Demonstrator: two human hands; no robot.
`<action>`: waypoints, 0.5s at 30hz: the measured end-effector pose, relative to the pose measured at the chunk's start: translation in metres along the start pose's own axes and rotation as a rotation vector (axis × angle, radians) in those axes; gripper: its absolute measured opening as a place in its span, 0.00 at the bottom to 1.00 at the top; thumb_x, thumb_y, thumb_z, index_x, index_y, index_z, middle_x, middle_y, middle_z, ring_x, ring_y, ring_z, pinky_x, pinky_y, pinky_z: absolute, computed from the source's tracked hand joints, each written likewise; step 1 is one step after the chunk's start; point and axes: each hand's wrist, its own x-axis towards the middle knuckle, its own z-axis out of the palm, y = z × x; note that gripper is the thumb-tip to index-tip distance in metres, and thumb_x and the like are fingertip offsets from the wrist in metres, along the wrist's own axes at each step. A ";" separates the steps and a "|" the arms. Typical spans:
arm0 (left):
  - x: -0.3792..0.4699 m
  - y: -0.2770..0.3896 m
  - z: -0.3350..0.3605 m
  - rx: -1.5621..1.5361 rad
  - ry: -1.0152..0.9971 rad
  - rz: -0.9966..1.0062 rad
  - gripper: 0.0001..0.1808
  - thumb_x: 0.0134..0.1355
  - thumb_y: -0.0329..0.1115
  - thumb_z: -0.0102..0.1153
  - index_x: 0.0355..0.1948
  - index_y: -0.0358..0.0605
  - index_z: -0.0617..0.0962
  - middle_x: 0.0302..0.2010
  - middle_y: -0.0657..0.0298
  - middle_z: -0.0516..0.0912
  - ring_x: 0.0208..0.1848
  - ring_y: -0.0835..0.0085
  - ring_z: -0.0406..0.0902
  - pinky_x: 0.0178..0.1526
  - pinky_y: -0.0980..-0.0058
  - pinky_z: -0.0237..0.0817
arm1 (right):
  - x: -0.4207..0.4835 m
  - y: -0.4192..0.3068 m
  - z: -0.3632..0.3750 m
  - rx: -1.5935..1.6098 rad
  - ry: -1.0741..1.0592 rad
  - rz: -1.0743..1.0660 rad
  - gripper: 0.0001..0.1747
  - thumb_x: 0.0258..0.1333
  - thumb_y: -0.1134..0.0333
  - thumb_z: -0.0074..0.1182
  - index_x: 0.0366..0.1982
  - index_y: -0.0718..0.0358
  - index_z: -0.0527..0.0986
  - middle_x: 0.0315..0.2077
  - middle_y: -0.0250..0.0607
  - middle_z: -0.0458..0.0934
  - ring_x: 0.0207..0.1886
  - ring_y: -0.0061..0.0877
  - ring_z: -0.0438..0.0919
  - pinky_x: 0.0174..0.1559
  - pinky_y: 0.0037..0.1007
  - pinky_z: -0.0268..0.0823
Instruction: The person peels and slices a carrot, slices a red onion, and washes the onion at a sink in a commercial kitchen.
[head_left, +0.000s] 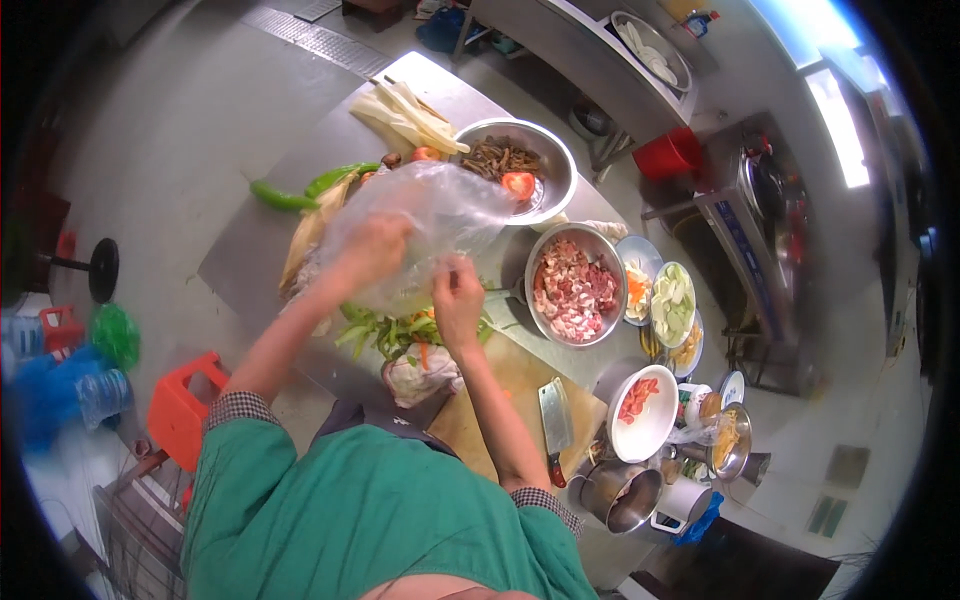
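A clear plastic bag (442, 195) is spread above the steel table, and my right hand (459, 289) grips its near edge between thumb and fingers. My left hand (382, 244) is behind or inside the film and blurred; its grip cannot be told. Green vegetable peelings (390, 330) lie under the bag, against a bundled cloth (421, 373). Beyond the bag, a steel basin (566, 176) holds dark brown strips and a cut tomato (517, 185). Green peppers (283, 196) lie to the left. A cleaver (556, 420) rests on the wooden cutting board (480, 420).
Right of my hands stands a steel bowl of cut meat (576, 289), near plates of sliced vegetables (673, 300). A white bowl (643, 442) and a steel pot (621, 499) stand nearer me. An orange stool (180, 405) is on the floor at left.
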 end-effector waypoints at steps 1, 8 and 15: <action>0.012 -0.022 0.004 0.099 -0.078 -0.101 0.12 0.65 0.34 0.51 0.43 0.44 0.84 0.39 0.49 0.85 0.40 0.46 0.82 0.47 0.53 0.71 | 0.000 0.001 -0.006 -0.004 0.019 0.008 0.07 0.62 0.72 0.51 0.41 0.66 0.77 0.30 0.44 0.75 0.29 0.31 0.75 0.34 0.30 0.67; 0.034 -0.075 0.018 0.159 -0.491 -0.243 0.24 0.66 0.50 0.52 0.54 0.44 0.81 0.56 0.47 0.81 0.60 0.51 0.76 0.61 0.60 0.66 | -0.026 0.070 -0.008 -0.481 0.003 -0.129 0.08 0.54 0.71 0.53 0.38 0.61 0.76 0.34 0.45 0.76 0.37 0.40 0.78 0.37 0.41 0.69; 0.052 -0.089 0.046 0.417 -0.620 0.033 0.24 0.64 0.44 0.59 0.56 0.42 0.79 0.55 0.52 0.82 0.59 0.57 0.77 0.62 0.63 0.65 | -0.087 0.072 -0.001 -0.793 -0.443 -0.314 0.19 0.50 0.70 0.52 0.47 0.63 0.76 0.42 0.49 0.71 0.49 0.42 0.72 0.43 0.40 0.69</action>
